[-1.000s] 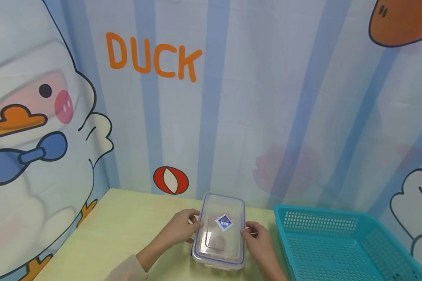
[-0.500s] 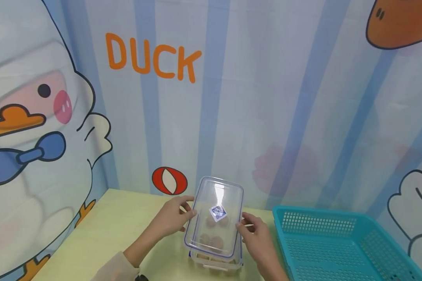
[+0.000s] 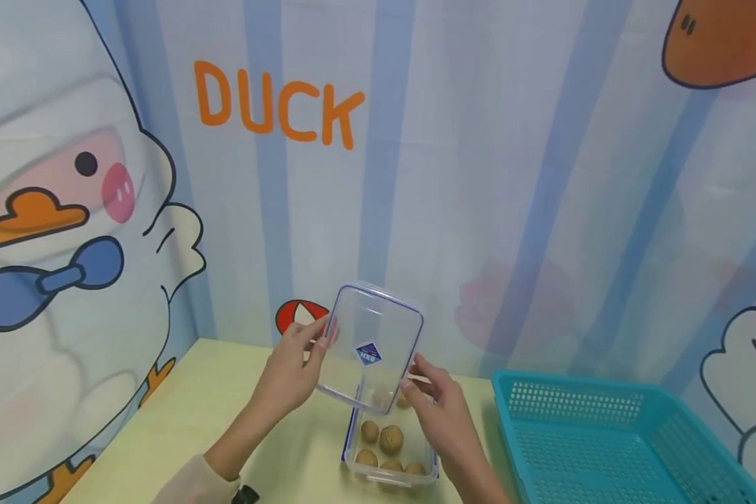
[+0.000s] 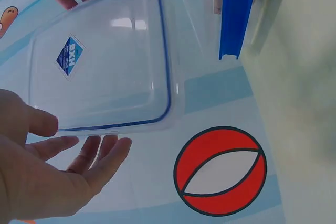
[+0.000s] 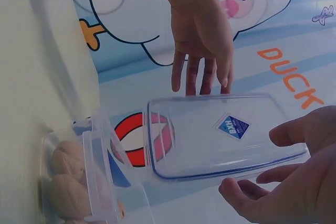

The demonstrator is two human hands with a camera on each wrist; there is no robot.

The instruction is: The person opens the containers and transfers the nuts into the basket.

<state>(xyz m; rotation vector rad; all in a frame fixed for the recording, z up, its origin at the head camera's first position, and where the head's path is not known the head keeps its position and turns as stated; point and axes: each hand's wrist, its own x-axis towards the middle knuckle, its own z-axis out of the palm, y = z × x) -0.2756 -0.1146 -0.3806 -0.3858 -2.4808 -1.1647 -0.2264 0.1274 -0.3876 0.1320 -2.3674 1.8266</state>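
Note:
A clear plastic lid [image 3: 378,318] with a blue seal and a blue BXH sticker is tilted up above its box. My left hand [image 3: 290,371] pinches the lid's left edge between thumb and fingers. At the opposite edge, my right hand [image 3: 444,413] pinches it the same way; the right wrist view shows the thumb over the lid and the fingers under it. Below stands the clear food container [image 3: 390,479] with blue side latches, upright on the table. Several walnuts [image 3: 391,439] lie inside it; the lid overlaps those at the back.
A turquoise perforated plastic basket [image 3: 579,448] stands to the right of the container on the pale yellow table [image 3: 227,392]. Behind the table hangs a striped curtain [image 3: 428,175] printed with ducks and the word DUCK.
Both hands have raised the lid off the container, moving it up, away and slightly left. The walnuts in the front of the container now show uncovered.

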